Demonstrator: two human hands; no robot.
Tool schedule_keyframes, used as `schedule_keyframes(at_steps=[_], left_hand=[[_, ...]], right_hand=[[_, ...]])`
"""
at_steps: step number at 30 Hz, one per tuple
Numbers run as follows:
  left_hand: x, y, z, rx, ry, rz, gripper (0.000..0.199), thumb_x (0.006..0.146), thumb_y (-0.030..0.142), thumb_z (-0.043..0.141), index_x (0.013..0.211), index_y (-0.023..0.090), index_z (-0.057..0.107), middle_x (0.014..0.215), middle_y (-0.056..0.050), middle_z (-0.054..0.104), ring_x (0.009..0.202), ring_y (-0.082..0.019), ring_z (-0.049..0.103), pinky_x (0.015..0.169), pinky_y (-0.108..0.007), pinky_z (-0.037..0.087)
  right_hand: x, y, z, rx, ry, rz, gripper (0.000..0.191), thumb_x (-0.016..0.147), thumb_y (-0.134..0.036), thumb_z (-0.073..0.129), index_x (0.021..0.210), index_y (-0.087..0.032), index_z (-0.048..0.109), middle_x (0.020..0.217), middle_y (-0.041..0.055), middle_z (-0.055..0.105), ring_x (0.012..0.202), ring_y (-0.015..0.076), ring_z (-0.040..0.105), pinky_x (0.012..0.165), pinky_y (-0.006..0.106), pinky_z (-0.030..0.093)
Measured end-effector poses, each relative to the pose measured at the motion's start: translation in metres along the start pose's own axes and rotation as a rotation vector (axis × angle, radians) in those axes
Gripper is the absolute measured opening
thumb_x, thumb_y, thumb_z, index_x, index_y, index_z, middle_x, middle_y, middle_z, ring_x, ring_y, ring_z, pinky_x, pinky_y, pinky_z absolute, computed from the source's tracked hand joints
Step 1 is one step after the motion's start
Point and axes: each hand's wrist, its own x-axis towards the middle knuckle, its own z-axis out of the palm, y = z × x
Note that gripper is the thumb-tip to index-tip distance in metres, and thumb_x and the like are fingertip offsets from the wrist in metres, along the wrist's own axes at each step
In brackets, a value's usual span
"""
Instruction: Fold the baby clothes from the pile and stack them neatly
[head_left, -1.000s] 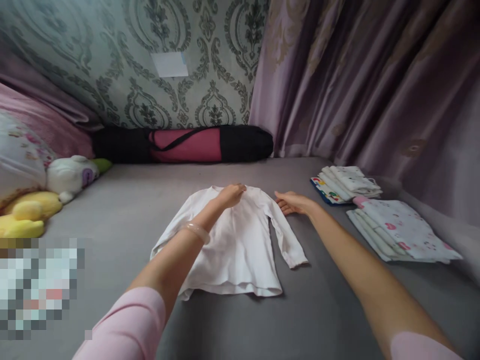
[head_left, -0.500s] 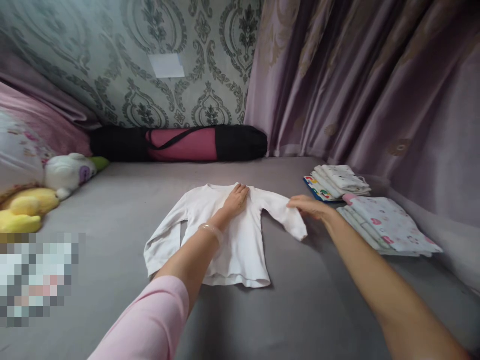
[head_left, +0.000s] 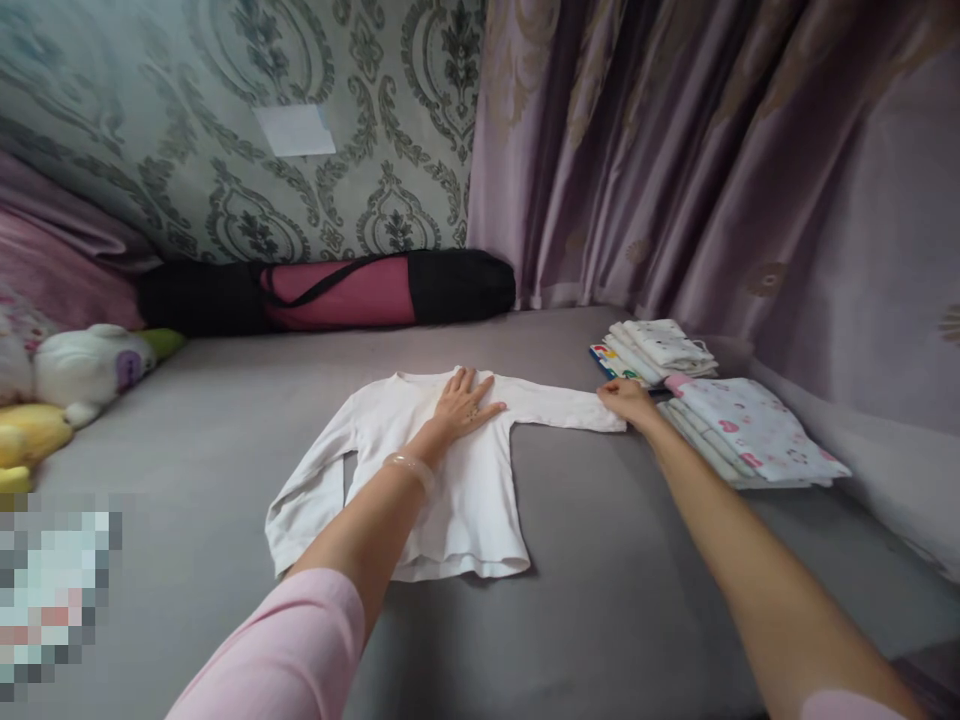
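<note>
A white long-sleeved shirt [head_left: 480, 500] lies spread out on a grey bed sheet [head_left: 615, 600], its neckline toward the wall. My left hand [head_left: 463, 405] rests flat on the upper chest of the shirt, fingers spread, with a ring on one finger and a clear bangle at the wrist. At the cuff end of the right-side sleeve, my right hand [head_left: 628, 402] pinches the fabric. That sleeve stretches out nearly straight sideways. The left-side sleeve angles down and is partly bent near its cuff, with my left forearm passing close to it.
Two piles of folded clothes, a smaller stack [head_left: 664, 345] and a pink-patterned stack [head_left: 757, 430], sit at the right. A long black and maroon bag [head_left: 337, 292] lies along the wall. Plush toys [head_left: 82, 365] are at the left. A blurred-out patch covers the lower left.
The right-side sleeve has been drawn outward and up, from drooping to nearly straight, by my right hand. My left fingers have spread apart on the chest. The view has shifted slightly right.
</note>
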Motion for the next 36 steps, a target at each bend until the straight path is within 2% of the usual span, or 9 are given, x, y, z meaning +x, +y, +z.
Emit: schedule_keyframes(at_steps=[3,7,13,17,20,23,27,31,36], left_hand=[[0.0,0.0,0.0,0.005,-0.007,-0.007,0.077,0.086,0.074,0.033,0.147,0.027,0.037,0.154,-0.011,0.033,0.144,-0.036,0.021,0.115,-0.047,0.022],[-0.001,0.001,-0.001,0.009,-0.005,-0.015,0.08,0.084,0.076,0.035,0.147,0.027,0.038,0.154,-0.012,0.033,0.144,-0.038,0.021,0.115,-0.047,0.021],[0.002,0.001,0.0,-0.006,-0.039,-0.045,0.081,0.082,0.079,0.036,0.146,0.029,0.038,0.156,-0.011,0.03,0.145,-0.038,0.019,0.114,-0.049,0.022],[0.002,0.001,0.001,-0.012,-0.032,-0.041,0.082,0.081,0.079,0.037,0.146,0.029,0.039,0.156,-0.012,0.03,0.144,-0.039,0.019,0.114,-0.05,0.021],[0.001,0.002,0.001,-0.01,-0.016,-0.035,0.081,0.082,0.078,0.038,0.145,0.028,0.04,0.155,-0.012,0.031,0.144,-0.039,0.02,0.114,-0.05,0.021],[0.001,0.004,0.001,-0.008,-0.013,-0.036,0.081,0.082,0.077,0.038,0.146,0.027,0.04,0.155,-0.013,0.031,0.144,-0.039,0.02,0.114,-0.05,0.021],[0.001,0.002,0.002,0.007,-0.037,-0.044,0.071,0.086,0.065,0.045,0.147,0.028,0.038,0.155,-0.011,0.032,0.145,-0.037,0.019,0.115,-0.049,0.022],[0.0,-0.001,0.002,0.046,-0.055,-0.037,0.06,0.09,0.041,0.047,0.147,0.026,0.038,0.156,-0.01,0.032,0.145,-0.034,0.02,0.115,-0.046,0.021],[-0.002,0.004,-0.002,0.043,-0.038,-0.054,0.067,0.089,0.06,0.043,0.148,0.028,0.037,0.156,-0.01,0.031,0.145,-0.036,0.02,0.115,-0.046,0.021]], right_hand=[[-0.011,-0.003,0.004,-0.119,0.08,-0.03,0.026,0.092,-0.024,0.047,0.104,-0.013,0.067,0.106,0.0157,0.069,0.102,0.0264,0.064,0.084,0.032,0.048],[-0.029,-0.011,0.006,-0.321,0.216,-0.069,0.037,0.099,-0.026,0.031,0.12,-0.01,0.058,0.119,0.0229,0.061,0.102,0.0311,0.065,0.084,0.041,0.049],[-0.035,-0.021,0.009,-0.398,0.143,0.058,0.039,0.095,-0.012,0.028,0.122,-0.008,0.056,0.119,0.0269,0.059,0.104,0.0323,0.065,0.083,0.043,0.05],[-0.031,-0.026,0.001,-0.474,0.11,0.044,0.043,0.09,-0.004,0.03,0.123,-0.007,0.057,0.12,0.0265,0.059,0.106,0.0315,0.064,0.085,0.042,0.049],[-0.032,-0.044,0.0,-0.54,0.144,-0.021,0.044,0.087,-0.003,0.029,0.116,-0.004,0.062,0.116,0.0287,0.061,0.112,0.0356,0.059,0.092,0.047,0.044],[-0.042,-0.08,0.018,-0.45,0.133,-0.232,0.047,0.089,-0.006,0.026,0.119,-0.004,0.062,0.123,0.0283,0.059,0.122,0.0356,0.051,0.101,0.05,0.036],[-0.06,-0.135,0.065,-0.182,-0.084,-0.578,0.053,0.099,-0.03,0.023,0.144,-0.007,0.041,0.152,0.0178,0.036,0.143,0.0275,0.027,0.116,0.043,0.018],[-0.069,-0.156,0.096,-0.111,-0.205,-0.549,0.068,0.099,-0.047,0.017,0.152,-0.004,0.023,0.16,0.0159,0.018,0.148,0.0258,0.012,0.119,0.044,0.009],[-0.066,-0.133,0.089,-0.199,-0.207,-0.418,0.075,0.098,-0.053,0.012,0.152,-0.002,0.019,0.16,0.0163,0.014,0.148,0.0264,0.008,0.118,0.047,0.004]])
